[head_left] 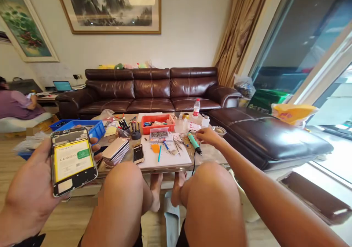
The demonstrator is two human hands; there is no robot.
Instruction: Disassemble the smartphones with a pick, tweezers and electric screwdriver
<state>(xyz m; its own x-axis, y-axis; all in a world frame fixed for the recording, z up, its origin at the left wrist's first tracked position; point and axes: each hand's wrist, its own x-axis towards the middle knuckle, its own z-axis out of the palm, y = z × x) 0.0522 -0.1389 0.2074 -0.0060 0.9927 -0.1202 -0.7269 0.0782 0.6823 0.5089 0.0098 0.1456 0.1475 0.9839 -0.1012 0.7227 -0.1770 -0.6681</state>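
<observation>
Two hands: both are raised over a cluttered low table (143, 170), seen from a seated position.

Left hand (30, 192): it is closed around an opened smartphone with a yellow battery (73, 162), its fingers curling behind the frame so that the exposed back is left unobstructed.

Phone position: the smartphone is held at near left, above the knee and tilted up towards the head-worn camera, apparently for inspection.

Right hand (209, 136): it is held partly open at near right, with its fingers extended. Nothing is clearly gripped, and contact with the iron cannot be told.

Nearest tool: a green-handled soldering iron (194, 143) is placed just beside the right hand, its black cord hanging towards the floor.

Work surface: a white rectangular mat (176, 162) is laid at the table's near edge, with slender tools kept within reach.

Storage: a red plastic parts tray (158, 119) is set beyond the mat, and a stack of smartphones (115, 152) is kept to its left.

Background: a brown leather sofa (151, 89) is seen at far centre.
</observation>
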